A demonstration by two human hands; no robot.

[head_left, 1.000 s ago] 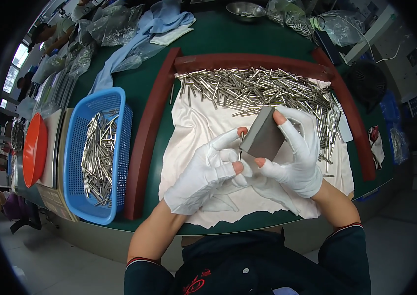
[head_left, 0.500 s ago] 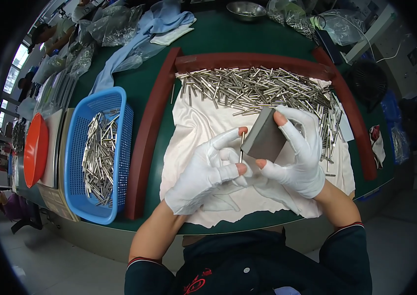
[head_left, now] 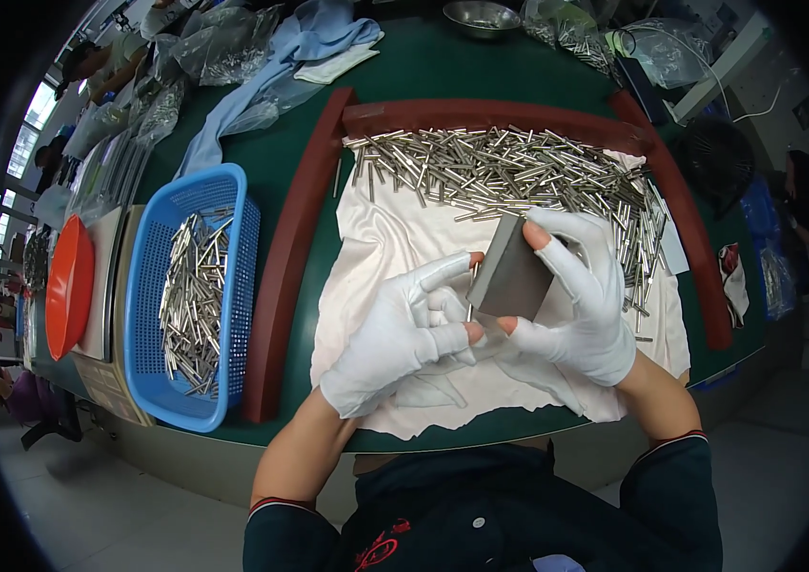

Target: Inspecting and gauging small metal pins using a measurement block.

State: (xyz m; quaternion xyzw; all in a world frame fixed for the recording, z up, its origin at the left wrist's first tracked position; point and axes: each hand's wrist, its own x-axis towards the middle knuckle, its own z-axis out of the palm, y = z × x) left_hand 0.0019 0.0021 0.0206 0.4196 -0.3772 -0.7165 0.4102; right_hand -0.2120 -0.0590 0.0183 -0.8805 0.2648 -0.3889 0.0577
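The white-gloved left hand (head_left: 390, 332) pinches a slim silvery metal pin (head_left: 470, 310); alongside, I see the white-gloved right hand (head_left: 587, 310) pinching a grey rectangular block (head_left: 516, 276).

left hand (head_left: 390, 334): metal pin (head_left: 469, 310) | right hand (head_left: 587, 300): grey block (head_left: 519, 272), perhaps touching pin | blue basket (head_left: 144, 324): more pins (head_left: 193, 305)

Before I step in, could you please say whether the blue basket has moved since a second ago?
No: judged against the red frame's left bar, the blue basket sits in the same place, just left of it.
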